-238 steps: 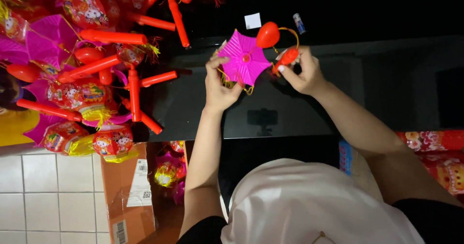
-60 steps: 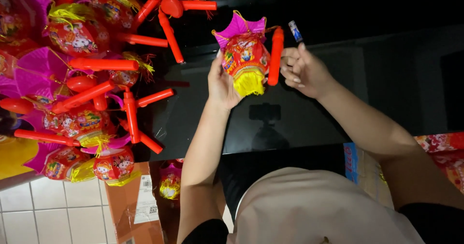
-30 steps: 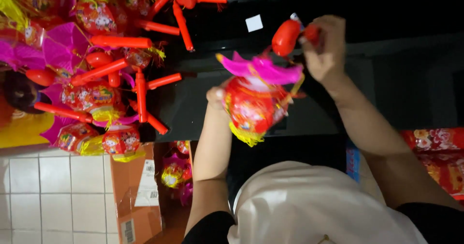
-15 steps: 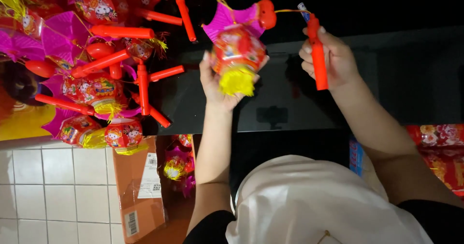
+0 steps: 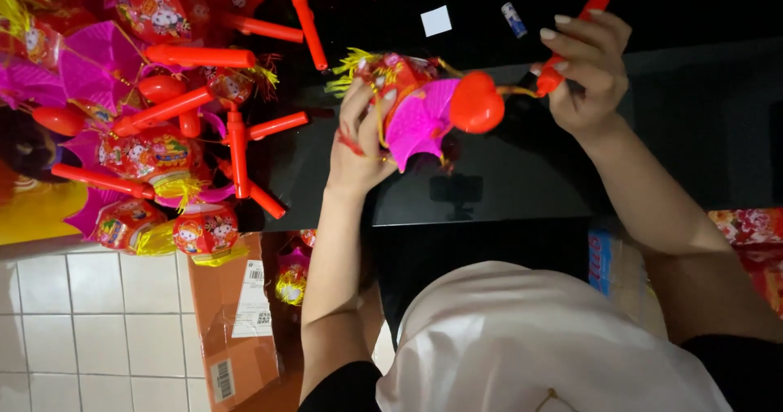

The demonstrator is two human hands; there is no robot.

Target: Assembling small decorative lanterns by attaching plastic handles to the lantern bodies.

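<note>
The paper lantern (image 5: pixel 404 102), upright half a second ago, now lies tipped sideways above the black table (image 5: pixel 489 192), fringe pointing left. Left hand (image 5: pixel 359 147) clasps its body; right hand (image 5: pixel 589 73) is closed on the red handle stick (image 5: pixel 571 41), raised to the right, suggesting inspection before joining the finished pile (image 5: pixel 155 126) at left.

The lantern (image 5: pixel 400 94) looks like glossy printed paper with a pleated magenta paper fan, yellow tinsel fringe at 9 o'clock and a smooth, shiny red plastic heart (image 5: pixel 477 102). The black counter (image 5: pixel 506 183) is polished, mirror-glossy.
</note>
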